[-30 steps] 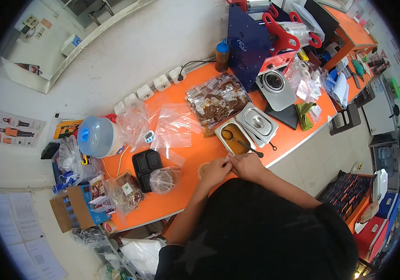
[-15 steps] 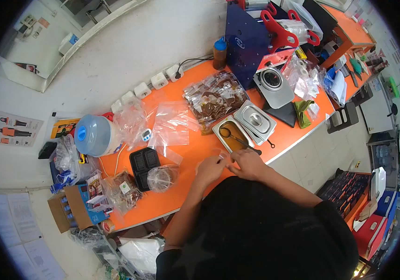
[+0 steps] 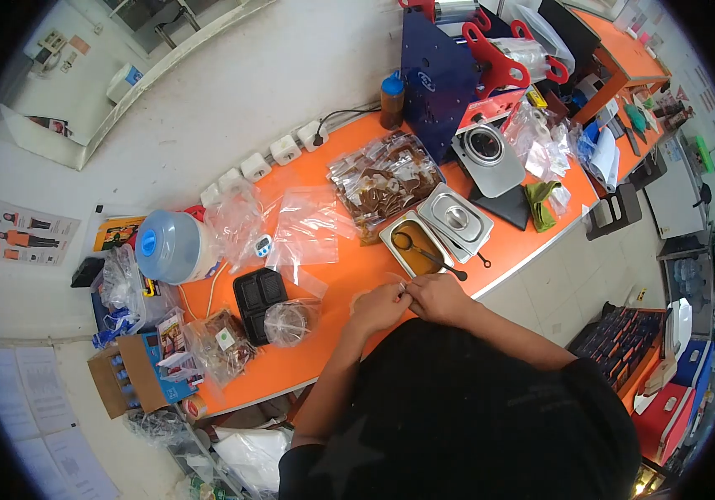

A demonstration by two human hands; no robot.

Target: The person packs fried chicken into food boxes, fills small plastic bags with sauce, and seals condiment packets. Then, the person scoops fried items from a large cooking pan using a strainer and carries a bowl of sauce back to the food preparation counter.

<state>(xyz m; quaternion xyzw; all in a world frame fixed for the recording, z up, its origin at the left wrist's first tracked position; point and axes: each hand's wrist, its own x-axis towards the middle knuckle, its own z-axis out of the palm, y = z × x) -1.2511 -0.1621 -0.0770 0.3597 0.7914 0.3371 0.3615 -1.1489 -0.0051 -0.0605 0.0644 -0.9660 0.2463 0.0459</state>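
Observation:
My left hand [image 3: 381, 308] and my right hand [image 3: 441, 297] meet at the table's near edge, fingers closed and fingertips together. Between them shows a little clear plastic [image 3: 392, 279], seemingly a bag; most of it is hidden by the hands. Just beyond my right hand stands a steel pan [image 3: 391, 242] of brownish-yellow sauce. A black ladle [image 3: 432, 257] rests in it, its handle over the rim. Against the pan lies a steel lid [image 3: 457, 218]. Filled clear pouches [image 3: 386, 179] of brown sauce are piled behind the pan.
Flat clear bags [image 3: 311, 221] lie left of the pouches, near a small timer [image 3: 263, 245]. A black compartment tray [image 3: 259, 292] and a round bagged item [image 3: 291, 322] are at left. A kitchen scale [image 3: 491, 162] and a blue sealing machine [image 3: 432, 83] stand at the back right.
My hands have drawn closer together, and my right hand has curled over the fingertips of my left. The clear plastic shows less. Objects on the table stay put.

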